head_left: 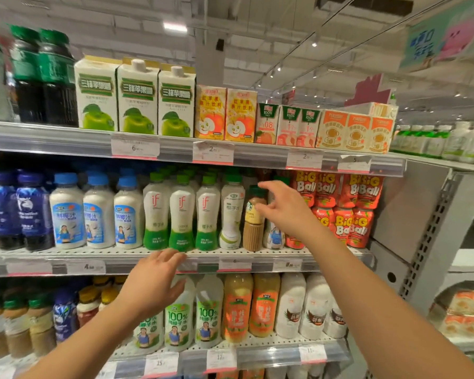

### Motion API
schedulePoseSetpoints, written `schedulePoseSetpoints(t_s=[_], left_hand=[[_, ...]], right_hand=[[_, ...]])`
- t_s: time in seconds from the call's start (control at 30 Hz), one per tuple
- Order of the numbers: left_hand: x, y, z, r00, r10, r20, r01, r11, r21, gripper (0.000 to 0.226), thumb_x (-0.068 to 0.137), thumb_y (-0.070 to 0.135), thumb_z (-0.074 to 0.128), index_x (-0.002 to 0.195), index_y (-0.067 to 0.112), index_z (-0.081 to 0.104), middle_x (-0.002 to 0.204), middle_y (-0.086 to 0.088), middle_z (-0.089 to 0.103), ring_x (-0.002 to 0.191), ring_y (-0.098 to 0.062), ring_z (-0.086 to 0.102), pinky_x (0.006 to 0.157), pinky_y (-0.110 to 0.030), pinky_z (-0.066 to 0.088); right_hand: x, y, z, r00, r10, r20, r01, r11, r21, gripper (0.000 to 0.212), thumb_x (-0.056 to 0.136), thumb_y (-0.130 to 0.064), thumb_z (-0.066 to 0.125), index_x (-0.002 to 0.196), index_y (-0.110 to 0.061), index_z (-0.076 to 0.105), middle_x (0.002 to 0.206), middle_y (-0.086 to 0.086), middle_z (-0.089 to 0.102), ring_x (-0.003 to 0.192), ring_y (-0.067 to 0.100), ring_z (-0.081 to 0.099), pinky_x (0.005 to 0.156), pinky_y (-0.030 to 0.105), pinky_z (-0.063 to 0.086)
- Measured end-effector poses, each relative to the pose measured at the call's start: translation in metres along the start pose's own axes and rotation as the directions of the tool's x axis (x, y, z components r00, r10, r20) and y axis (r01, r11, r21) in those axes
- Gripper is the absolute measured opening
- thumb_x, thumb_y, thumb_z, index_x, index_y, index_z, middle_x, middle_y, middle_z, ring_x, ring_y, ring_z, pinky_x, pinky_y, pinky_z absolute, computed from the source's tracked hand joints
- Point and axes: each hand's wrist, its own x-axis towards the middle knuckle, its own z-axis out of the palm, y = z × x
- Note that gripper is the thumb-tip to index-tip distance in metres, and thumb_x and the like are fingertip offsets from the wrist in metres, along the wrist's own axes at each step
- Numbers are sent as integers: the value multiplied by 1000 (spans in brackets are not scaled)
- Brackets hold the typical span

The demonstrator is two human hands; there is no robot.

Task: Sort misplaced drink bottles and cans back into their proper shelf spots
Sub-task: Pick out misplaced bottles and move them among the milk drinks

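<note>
A brown coffee latte bottle [253, 218] with a dark green cap stands on the middle shelf [137, 254] among white coconut drink bottles [231, 214]. My right hand [285, 207] is spread open right beside it, thumb and forefinger on either side of its upper part, not closed round it. My left hand [153, 283] hovers open in front of the middle shelf's edge, holding nothing, above the lower shelf's 100% coconut water bottles [177, 321].
White and green "if" bottles [181, 212] and blue-capped bottles [99, 212] fill the middle shelf's left. Red Big Ball pouches [348, 209] stand to the right. Juice cartons [137, 99] line the top shelf. A grey shelf end panel [411, 214] bounds the right.
</note>
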Motion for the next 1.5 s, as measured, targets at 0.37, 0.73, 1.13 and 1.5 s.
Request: schedulePoseSetpoints(t_s=[0.37, 0.73, 1.13, 1.5], left_hand=[[-19, -44, 20, 999, 37, -10, -37, 999, -13, 51, 82, 45, 59, 132, 33, 55, 149, 7, 46, 136, -21, 44, 99, -41, 52], [-21, -50, 43, 993, 94, -69, -95, 995, -19, 44, 74, 53, 61, 109, 28, 70, 156, -1, 38, 139, -26, 35, 82, -40, 59], [-22, -41, 21, 997, 47, 53, -45, 998, -41, 45, 81, 60, 54, 113, 32, 66, 164, 7, 15, 147, -21, 17, 96, -45, 54], [-80, -40, 37, 938, -154, 309, 214, 962, -170, 47, 91, 41, 61, 136, 32, 57, 166, 4, 22, 145, -19, 38, 109, -34, 41]], right_hand=[[42, -23, 44, 978, 208, 23, -181, 896, -406, 66, 101, -37, 57, 156, -9, 35, 157, 16, 40, 135, 35, 51, 102, 43, 47], [1, -45, 42, 964, 206, -168, -243, 939, -243, 42, 99, -34, 65, 137, -22, 50, 127, 7, 62, 111, 32, 62, 80, 38, 46], [-47, -58, 38, 964, 205, -172, -256, 894, -369, 38, 87, -29, 80, 117, -23, 59, 101, 10, 72, 96, 33, 66, 74, 37, 51], [-104, -39, 43, 989, 145, 32, -134, 965, -227, 29, 81, -51, 80, 97, -32, 67, 89, -3, 71, 85, 22, 63, 70, 35, 50]])
